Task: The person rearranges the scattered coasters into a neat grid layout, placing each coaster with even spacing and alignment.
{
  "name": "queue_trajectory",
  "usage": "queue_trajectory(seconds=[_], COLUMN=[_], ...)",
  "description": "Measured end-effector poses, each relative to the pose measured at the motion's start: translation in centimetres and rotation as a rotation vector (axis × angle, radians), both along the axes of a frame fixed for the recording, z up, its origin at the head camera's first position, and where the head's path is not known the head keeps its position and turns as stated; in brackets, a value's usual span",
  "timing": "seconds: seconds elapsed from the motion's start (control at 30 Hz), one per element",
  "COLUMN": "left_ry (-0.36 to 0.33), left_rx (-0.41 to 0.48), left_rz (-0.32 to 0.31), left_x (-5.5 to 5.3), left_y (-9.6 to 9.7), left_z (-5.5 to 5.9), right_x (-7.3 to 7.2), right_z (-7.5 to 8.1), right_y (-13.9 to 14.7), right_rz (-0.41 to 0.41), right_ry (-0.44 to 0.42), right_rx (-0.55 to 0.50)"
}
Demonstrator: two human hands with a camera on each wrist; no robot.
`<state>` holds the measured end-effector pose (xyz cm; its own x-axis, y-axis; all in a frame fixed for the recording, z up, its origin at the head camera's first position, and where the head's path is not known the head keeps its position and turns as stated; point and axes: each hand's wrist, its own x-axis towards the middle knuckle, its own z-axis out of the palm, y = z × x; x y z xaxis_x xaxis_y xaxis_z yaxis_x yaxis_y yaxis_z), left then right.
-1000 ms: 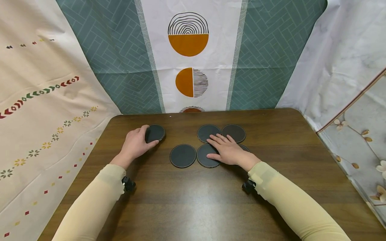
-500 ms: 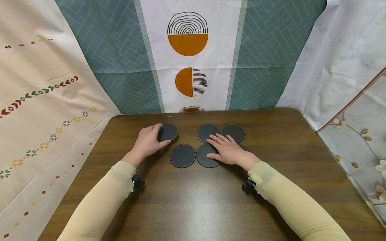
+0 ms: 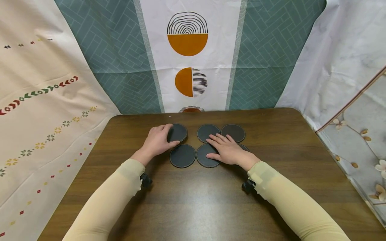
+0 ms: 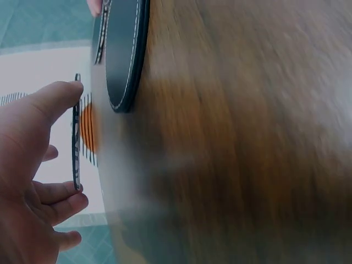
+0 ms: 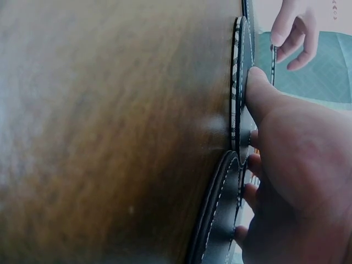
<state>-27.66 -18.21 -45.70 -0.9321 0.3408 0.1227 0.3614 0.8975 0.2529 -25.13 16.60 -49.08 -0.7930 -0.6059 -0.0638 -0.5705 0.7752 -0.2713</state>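
Observation:
With thumb and fingers my left hand [image 3: 159, 140] grips a round black coaster [image 3: 179, 132] by its edges. In the left wrist view this coaster [image 4: 76, 132] appears edge-on and held just above the tabletop. Directly in front of it lies another coaster [image 3: 182, 156]. My right hand [image 3: 227, 151] rests with spread, fairly straight fingers over the front middle coaster [image 3: 203, 159] and reaches the back middle coaster [image 3: 207, 131]. A back right coaster [image 3: 234, 133] lies beyond it. Most of the front right coaster [image 3: 245, 147] is hidden under my right hand.
The coasters lie towards the far side of a brown wooden table [image 3: 193, 201]. A patterned cloth [image 3: 193, 60] hangs behind its far edge, with more cloth along the left and right sides. Each wrist carries a small black camera [image 3: 146, 180].
My left hand has moved to the right with the gripped coaster, bringing it behind the front left coaster. My right hand and the coasters around it have stayed in place.

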Motion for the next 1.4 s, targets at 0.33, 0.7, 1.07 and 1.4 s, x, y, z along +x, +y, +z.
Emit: queue_trajectory(seconds=[0.33,0.7,1.07,1.4], left_ry=[-0.024,-0.068,-0.113,-0.162], left_rx=[-0.046,-0.073,-0.106,-0.117], left_rz=[-0.011,-0.022,-0.023,-0.018], left_x=[-0.7,-1.3,-1.8,-1.7], left_y=[1.6,3.1,4.0,4.4], left_z=[-0.1,0.3,0.1,0.2], right_x=[-0.3,-0.2,-0.5,-0.2], right_z=[-0.4,-0.3,-0.7,-0.3], right_y=[0.0,0.1,0.2,0.1], right_rz=[-0.001,-0.008,-0.005,-0.006], right_ry=[-0.003,-0.017,-0.009,-0.012], right_rx=[0.002,0.001,-0.010,0.000])
